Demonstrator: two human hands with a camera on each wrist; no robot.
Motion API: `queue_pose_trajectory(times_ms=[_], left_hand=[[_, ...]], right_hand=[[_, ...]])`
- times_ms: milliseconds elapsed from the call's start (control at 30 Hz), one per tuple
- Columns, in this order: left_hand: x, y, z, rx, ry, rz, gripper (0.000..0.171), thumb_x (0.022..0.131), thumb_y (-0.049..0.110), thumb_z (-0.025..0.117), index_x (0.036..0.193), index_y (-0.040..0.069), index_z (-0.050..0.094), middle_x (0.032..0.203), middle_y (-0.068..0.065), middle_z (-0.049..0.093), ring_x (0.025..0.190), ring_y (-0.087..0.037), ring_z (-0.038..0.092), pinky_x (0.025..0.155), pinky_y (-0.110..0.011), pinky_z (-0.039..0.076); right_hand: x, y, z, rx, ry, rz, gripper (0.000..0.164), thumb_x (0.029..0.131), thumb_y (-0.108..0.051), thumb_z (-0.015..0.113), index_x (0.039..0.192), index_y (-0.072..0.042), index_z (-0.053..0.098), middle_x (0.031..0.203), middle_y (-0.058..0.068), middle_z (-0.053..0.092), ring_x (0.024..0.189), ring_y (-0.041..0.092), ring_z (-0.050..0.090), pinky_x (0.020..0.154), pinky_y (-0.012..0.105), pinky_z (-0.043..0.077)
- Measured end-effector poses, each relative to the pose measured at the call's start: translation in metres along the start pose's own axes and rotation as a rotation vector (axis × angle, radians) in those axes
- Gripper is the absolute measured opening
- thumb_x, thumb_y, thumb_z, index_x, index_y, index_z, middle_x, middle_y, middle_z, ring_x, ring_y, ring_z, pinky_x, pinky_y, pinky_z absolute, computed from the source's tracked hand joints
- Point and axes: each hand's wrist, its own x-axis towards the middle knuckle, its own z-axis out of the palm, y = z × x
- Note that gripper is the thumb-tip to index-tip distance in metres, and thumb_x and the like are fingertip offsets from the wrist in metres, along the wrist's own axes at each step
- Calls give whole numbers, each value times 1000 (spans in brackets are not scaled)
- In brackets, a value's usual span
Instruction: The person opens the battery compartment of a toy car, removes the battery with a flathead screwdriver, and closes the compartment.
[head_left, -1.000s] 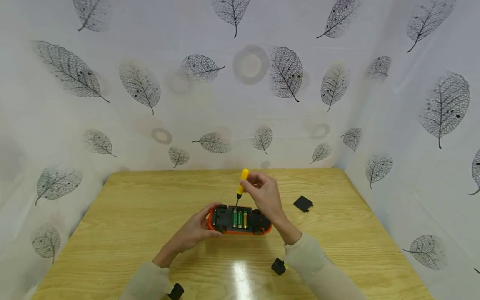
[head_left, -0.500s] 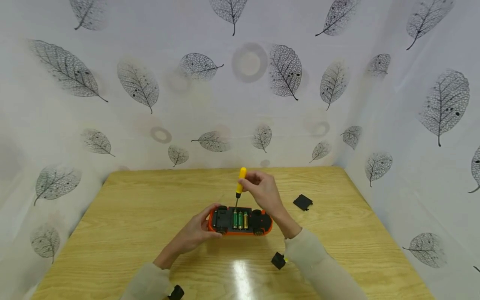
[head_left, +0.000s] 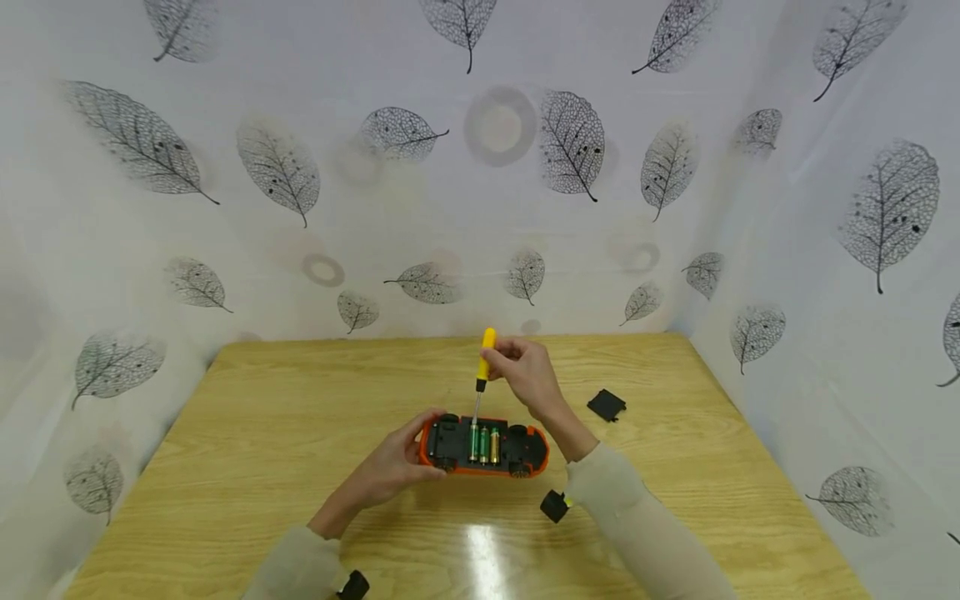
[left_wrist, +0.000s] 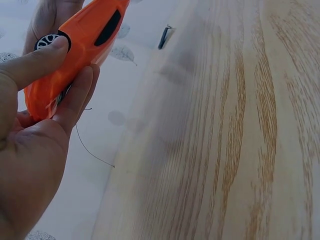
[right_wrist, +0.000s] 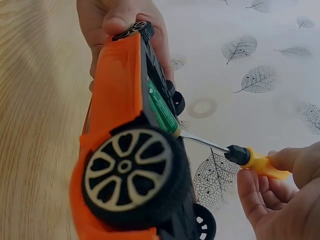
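Holding the orange toy car [head_left: 510,450] steady seems best, I'd say, with soft pushes. Its belly shows, the left hand [head_left: 401,456] grips one end, and the rest sticks out past it. The right hand [head_left: 528,372] pinches the yellow screwdriver [head_left: 482,375], its tip at the end of a green battery [right_wrist: 162,107]
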Motion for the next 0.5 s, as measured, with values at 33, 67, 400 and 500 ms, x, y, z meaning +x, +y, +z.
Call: queue_pose_trajectory(times_ms=[33,67,400,500], left_hand=[[0,0,0,3,0,0,86,90,-10,74,160,0,24,156,-34,29,124,-36,57,91,-36,59],[0,1,0,6,0,0,87,90,-10,74,160,0,24,157,-34,28,124,-36,57,91,-35,59],[-1,1,0,21,-4,1,87,90,-9,73,161,0,24,158,-33,26,126,-37,56,92,-35,59],[-1,2,-1,18,-2,-2,88,90,-8,74,161,1,23,159,-33,25,128,-39,55,93,-35,58]], right_hand=[[0,0,0,-1,-1,5,28,99,-12,72,119,8,70,98,18,72,77,21,70,73,35,63],[0,0,0,-2,-3,12,29,99,-13,72,119,8,70,99,18,72,77,21,70,74,36,63],[2,5,-2,10,0,56,30,99,-15,72,118,8,71,95,15,72,74,19,68,70,30,62],[1,2,-1,40,29,56,28,98,-14,73,115,8,72,95,16,71,72,20,68,68,29,62]])
